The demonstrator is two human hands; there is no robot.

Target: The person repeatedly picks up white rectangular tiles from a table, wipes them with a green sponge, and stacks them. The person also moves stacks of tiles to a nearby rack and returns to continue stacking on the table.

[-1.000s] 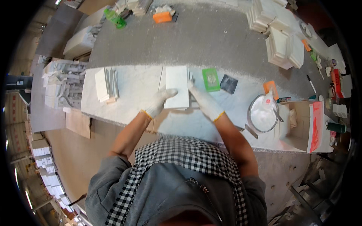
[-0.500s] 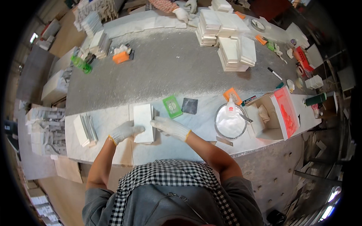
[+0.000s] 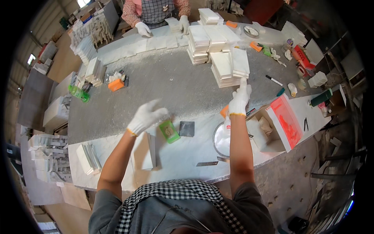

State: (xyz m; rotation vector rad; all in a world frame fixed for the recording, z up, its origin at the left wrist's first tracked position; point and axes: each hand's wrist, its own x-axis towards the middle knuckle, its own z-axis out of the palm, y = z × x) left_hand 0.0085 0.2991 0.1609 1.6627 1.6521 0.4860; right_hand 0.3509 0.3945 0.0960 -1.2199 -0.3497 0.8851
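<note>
My right hand (image 3: 240, 99), in a white knit glove, reaches forward with fingers stretched out. Its fingertips are at the near edge of a stack of white marble tiles (image 3: 239, 64); whether they touch is hard to tell. My left hand (image 3: 147, 115), gloved alike and a little blurred, hovers with extended fingers, holding nothing. Just below it, a small stack of white tiles (image 3: 144, 154) stands on the pale marble slab (image 3: 179, 171). Near that stack are a green block (image 3: 169, 131) and a dark square pad (image 3: 187, 128). Beneath my right forearm sits a bowl of white paste (image 3: 221, 142), partly hidden.
Leaning tiles (image 3: 89, 158) stand at the left. An open cardboard box (image 3: 269, 136) with a red flap is on the right. A metal blade (image 3: 207, 163) lies near the front edge. Across the table a co-worker's gloved hands (image 3: 183, 24) are by more tiles. A green bottle (image 3: 80, 93) lies left.
Both hands have left the small tile stack, which remains on the slab. My right hand has moved forward and right to the far stack; my left has risen forward. The view has tilted up.
</note>
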